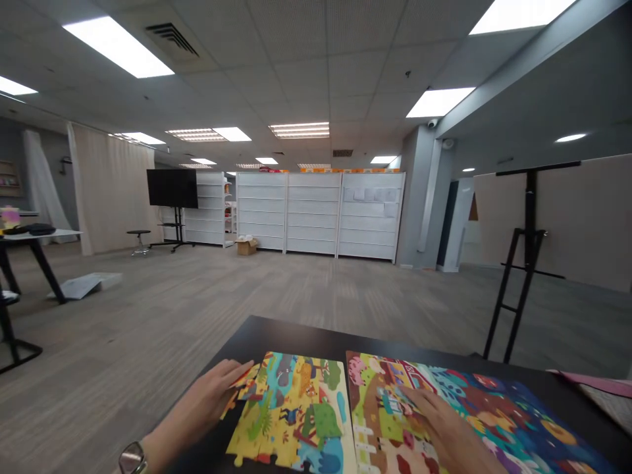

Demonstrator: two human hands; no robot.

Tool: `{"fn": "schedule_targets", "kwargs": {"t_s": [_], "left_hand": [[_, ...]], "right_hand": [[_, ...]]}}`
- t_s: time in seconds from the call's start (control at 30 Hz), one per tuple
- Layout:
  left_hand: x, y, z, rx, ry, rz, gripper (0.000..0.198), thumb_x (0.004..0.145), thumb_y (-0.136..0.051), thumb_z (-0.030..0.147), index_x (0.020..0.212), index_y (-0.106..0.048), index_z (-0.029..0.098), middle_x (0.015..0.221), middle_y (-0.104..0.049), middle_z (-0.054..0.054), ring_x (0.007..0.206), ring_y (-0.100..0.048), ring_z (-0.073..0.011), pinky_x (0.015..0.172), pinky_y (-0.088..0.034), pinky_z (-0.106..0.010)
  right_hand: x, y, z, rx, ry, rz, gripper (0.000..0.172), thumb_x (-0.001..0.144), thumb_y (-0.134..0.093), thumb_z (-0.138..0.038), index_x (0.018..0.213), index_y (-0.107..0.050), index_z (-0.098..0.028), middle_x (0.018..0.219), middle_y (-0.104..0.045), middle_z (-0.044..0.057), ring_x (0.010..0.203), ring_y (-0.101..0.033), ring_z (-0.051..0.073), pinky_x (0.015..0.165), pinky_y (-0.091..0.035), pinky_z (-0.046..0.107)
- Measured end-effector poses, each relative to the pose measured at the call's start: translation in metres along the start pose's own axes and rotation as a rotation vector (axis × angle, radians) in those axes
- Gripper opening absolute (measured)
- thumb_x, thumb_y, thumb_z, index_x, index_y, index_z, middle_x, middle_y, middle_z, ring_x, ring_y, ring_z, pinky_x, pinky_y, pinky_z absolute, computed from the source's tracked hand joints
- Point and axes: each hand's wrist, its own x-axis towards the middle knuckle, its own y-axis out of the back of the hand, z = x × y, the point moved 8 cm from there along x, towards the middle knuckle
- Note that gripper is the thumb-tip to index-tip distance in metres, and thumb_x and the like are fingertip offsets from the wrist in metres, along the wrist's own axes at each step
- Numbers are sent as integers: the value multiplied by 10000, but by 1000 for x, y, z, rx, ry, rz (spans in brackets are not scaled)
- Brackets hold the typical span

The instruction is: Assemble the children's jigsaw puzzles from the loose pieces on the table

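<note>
Grey carpet (pixel 197 296) stretches away across an open office room towards white slatted shelving units (pixel 311 210), with a black wall-mounted-style screen on a wheeled stand (pixel 172 187) off to their left and a small cardboard box (pixel 246 246) at their foot. A tall black metal easel (pixel 528 257) stands beyond the right grip.

Nearer, at the edge of a dark tabletop (pixel 276 336), a person leans over two colourful jigsaw puzzles lying side by side. Under and just right of the left hand (pixel 197 401), a yellow-and-turquoise animal jigsaw puzzle (pixel 291 415) sits with its left edge ragged; loose interlocking cardboard pieces (pixel 241 388) lie touching the fingertips. That grip is flat, fingers close together and not visibly pinching, apparently steadying the pieces so they stay seated. A silver wristwatch (pixel 132 459) shows on that wrist.

Right of the left grip, the right hand (pixel 439 421) rests on a larger farm-and-ocean jigsaw puzzle (pixel 469 408), fingers slightly spread and pressed down. No pinched piece can be seen there. Placed edge to edge, both puzzles seem set so each hand reaches one without stretching. A pink sheet (pixel 592 385) lies past the right grip.
</note>
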Motion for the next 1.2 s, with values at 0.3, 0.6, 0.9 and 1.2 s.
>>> {"fn": "schedule_targets", "kwargs": {"t_s": [0.3,0.6,0.9,1.2], "left_hand": [[20,-61,70,43,-25,-375,480,938,-636,360,1407,-533,341,1176,-621,-46,1051,-614,-282,912,-512,-394],[16,-59,57,6,83,-262,690,915,-634,644,1508,-445,345,1509,-512,-61,1377,-429,-369,1150,-318,-591],[17,-76,73,-56,201,-400,774,850,-738,524,1531,-414,352,1589,-419,-96,1475,-288,-436,1151,-213,-722],[-15,-110,54,-12,77,-364,901,570,-578,118,1442,-476,321,1443,-535,-68,1340,-458,-345,1146,-326,-578]], "right_hand": [[41,-75,-147,-98,357,-255,636,901,-534,-19,1445,-511,-348,1260,-686,62,1073,-660,260,918,-553,388],[53,-102,-165,-88,451,-259,590,933,-664,-250,1485,-474,-162,1428,-620,132,1175,-618,337,998,-534,477],[48,-106,-155,125,307,-493,757,929,-590,-595,1559,-386,-227,1628,-367,139,1509,-274,400,1206,-265,620],[42,-97,-165,192,296,-400,458,850,-718,-254,1300,-632,-236,1286,-661,89,1255,-541,309,1112,-430,456]]}}
